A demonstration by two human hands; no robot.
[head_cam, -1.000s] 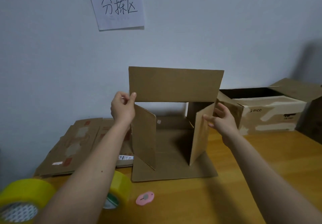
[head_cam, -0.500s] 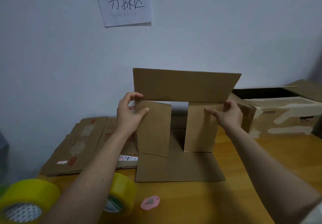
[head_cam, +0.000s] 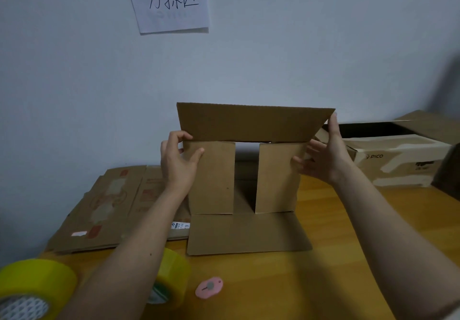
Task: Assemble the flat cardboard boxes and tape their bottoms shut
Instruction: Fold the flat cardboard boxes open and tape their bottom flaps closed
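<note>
Left hand (head_cam: 178, 160) pinched the cardboard box's (head_cam: 245, 170) left flap; right hand (head_cam: 323, 156), fingers straight, pressed the right flap. Light, stiff board looked best gripped at flap edges.

box (head_cam: 245, 177): brown cardboard, on its side | side flaps folded in | long flaps open | flat boxes (head_cam: 109, 205): stacked left
</note>
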